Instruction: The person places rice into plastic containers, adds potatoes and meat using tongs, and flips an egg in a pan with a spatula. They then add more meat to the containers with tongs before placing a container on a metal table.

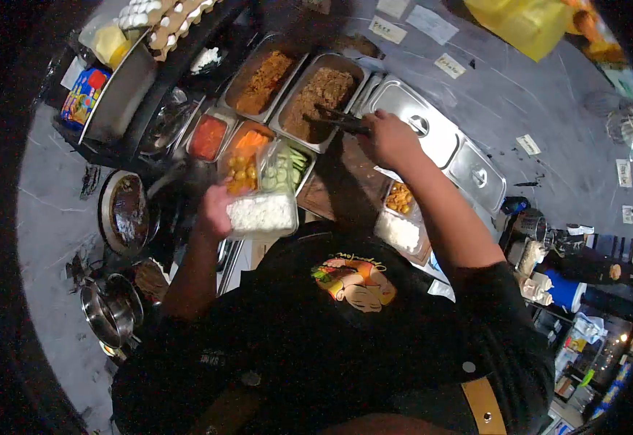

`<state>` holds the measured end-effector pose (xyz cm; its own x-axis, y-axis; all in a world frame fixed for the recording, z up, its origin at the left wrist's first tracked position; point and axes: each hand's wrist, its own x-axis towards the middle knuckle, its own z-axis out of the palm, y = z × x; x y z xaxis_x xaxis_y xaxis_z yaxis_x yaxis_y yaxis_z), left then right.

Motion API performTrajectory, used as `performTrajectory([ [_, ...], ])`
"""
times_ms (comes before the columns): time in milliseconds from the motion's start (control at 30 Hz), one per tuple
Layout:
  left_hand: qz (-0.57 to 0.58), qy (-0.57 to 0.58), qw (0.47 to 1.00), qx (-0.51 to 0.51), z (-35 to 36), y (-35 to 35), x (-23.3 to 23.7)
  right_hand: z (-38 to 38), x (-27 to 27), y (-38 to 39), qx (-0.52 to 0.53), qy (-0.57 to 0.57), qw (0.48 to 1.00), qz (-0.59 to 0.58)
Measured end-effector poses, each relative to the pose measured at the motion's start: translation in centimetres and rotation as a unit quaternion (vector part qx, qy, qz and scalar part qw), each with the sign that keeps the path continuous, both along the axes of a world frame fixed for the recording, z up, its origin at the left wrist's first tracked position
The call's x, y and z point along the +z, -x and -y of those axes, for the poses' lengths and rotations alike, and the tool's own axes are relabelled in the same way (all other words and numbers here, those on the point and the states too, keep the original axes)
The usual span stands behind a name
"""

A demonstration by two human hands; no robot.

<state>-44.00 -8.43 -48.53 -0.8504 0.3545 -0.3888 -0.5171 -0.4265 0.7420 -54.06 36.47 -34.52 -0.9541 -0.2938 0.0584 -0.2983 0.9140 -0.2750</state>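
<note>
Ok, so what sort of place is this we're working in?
Probably a commercial kitchen or food stall: metal pans of prepared food stand side by side, the left hand holds a divided meal tray with rice, and eggs sit in cartons.

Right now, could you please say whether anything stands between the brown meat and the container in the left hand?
Only the pan's near rim lies between the brown meat and the container in the left hand; nothing else visible.
</note>
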Motion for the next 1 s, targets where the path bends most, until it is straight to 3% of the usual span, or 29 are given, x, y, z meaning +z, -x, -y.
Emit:
performTrajectory([
  [33,0.135,-0.147,0.977,0.069,0.2,1.0,0.3,1.6,-1.1,1.9,-0.006,-0.076,0.995,0.060],
  [67,0.138,-0.152,0.976,0.068,0.6,1.8,0.0,3.1,-2.1,3.6,-0.011,-0.151,0.981,0.118],
  [133,0.169,-0.201,0.964,-0.024,1.3,3.2,-0.8,5.1,-5.1,6.3,-0.017,-0.167,0.975,0.148],
  [233,0.153,-0.222,0.961,-0.062,0.2,4.2,2.0,6.9,-7.1,7.9,-0.046,-0.184,0.962,0.198],
  [367,0.152,-0.193,0.969,-0.018,0.8,4.9,-1.0,6.7,-5.7,8.1,-0.027,-0.214,0.934,0.284],
  [467,0.155,-0.145,0.977,0.030,0.9,4.6,-0.9,4.4,-3.3,7.0,0.033,-0.199,0.960,0.193],
  [500,0.142,-0.159,0.977,0.020,1.0,4.9,-0.8,3.6,-3.5,7.0,0.010,-0.196,0.963,0.186],
  [533,0.130,-0.172,0.976,0.008,1.1,4.9,-0.6,5.3,-0.1,6.0,-0.070,-0.182,0.967,0.162],
  [600,0.157,-0.218,0.963,0.012,0.8,5.1,0.0,5.0,0.7,6.5,-0.077,-0.184,0.966,0.165],
  [733,0.163,-0.225,0.961,0.009,0.2,6.6,-0.1,4.9,-3.0,9.2,-0.076,-0.204,0.948,0.232],
  [800,0.163,-0.212,0.964,0.005,-0.2,6.8,0.3,4.3,-5.2,9.1,-0.024,-0.191,0.976,0.103],
  [833,0.155,-0.188,0.970,0.017,-0.5,6.9,0.7,4.1,-6.2,9.5,-0.024,-0.190,0.976,0.105],
  [900,0.150,-0.162,0.975,0.027,-0.5,7.0,0.0,4.1,-6.8,9.9,-0.045,-0.199,0.963,0.175],
  [1000,0.169,-0.178,0.969,0.033,-0.7,7.7,-0.3,3.9,-4.7,8.9,-0.031,-0.184,0.967,0.172],
])
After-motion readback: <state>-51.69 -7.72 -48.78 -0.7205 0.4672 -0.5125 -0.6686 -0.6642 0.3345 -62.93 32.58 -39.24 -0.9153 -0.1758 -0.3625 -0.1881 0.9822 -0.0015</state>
